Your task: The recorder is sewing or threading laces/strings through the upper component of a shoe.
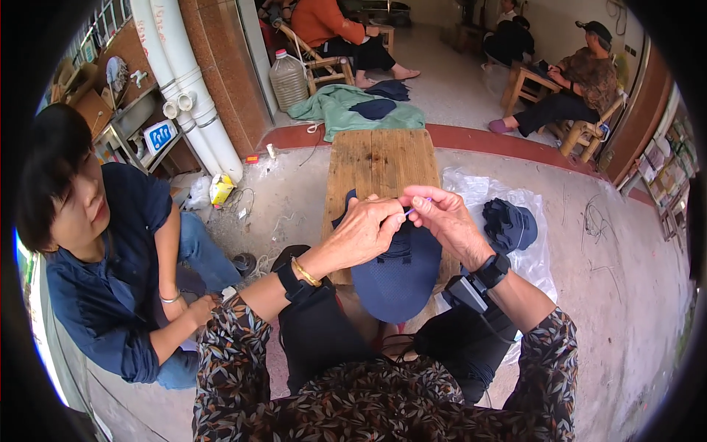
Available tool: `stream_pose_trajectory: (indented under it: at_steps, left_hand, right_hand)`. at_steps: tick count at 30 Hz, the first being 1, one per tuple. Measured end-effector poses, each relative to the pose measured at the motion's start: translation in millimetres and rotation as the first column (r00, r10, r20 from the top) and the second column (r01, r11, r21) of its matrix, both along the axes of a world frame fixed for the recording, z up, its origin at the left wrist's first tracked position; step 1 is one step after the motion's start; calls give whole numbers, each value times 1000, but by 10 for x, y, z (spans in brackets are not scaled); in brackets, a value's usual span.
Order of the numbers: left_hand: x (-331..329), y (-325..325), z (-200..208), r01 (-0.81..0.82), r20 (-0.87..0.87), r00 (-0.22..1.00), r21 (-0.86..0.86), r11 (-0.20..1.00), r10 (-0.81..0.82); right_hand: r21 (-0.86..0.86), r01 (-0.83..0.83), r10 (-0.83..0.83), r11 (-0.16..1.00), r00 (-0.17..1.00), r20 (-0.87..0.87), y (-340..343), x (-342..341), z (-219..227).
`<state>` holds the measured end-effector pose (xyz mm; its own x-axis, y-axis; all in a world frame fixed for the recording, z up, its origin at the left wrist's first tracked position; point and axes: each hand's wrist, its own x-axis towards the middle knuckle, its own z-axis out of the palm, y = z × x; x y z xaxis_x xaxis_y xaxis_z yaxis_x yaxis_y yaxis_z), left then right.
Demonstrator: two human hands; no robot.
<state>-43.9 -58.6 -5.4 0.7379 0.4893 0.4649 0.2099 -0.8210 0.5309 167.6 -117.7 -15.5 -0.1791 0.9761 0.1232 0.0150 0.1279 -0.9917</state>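
Note:
My left hand (364, 227) and my right hand (447, 222) meet above the near end of a wooden bench (378, 158). Between the pinched fingertips of my right hand is a small, thin purple item (410, 211); its kind is too small to tell. The fingers of my left hand are curled and pressed together close beside it, and what they hold, if anything, is hidden. Below both hands, a navy cloth piece (398, 286) with a rounded lower edge hangs over the bench's near end toward my knees.
At the right, a bundle of navy cloth pieces (509, 225) lies on clear plastic sheeting (541, 258). A person (110, 258) sits close at my left. Beyond the bench are green cloth (335, 103), a large plastic jug (289, 79) and seated people. White pipes (193, 96) stand at left.

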Motion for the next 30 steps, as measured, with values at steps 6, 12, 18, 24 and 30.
stream_pose_trajectory:
  at_steps: [6, 12, 18, 24, 30]
  left_hand:
    - [209, -88, 30, 42, 101, 995, -452, 891, 4]
    - [48, -7, -142, -37, 111, 990, -351, 936, 81]
    - [96, -56, -82, -8, 70, 996, -482, 876, 47]
    - [-34, 41, -110, -30, 29, 999, -374, 927, 44]
    - [-41, -4, -96, 72, -51, 996, -43, 996, -75]
  right_hand:
    - [-54, 78, -94, 996, 819, -566, -78, -75, -183]
    - [-11, 180, -178, 984, 957, -228, -32, 131, -57]
    - [-34, 256, -249, 966, 886, -391, -65, -87, -130]
    - [-45, 119, -120, 992, 993, -5, -88, 16, 109]
    - [216, -100, -42, 971, 821, 570, -139, 92, 268]
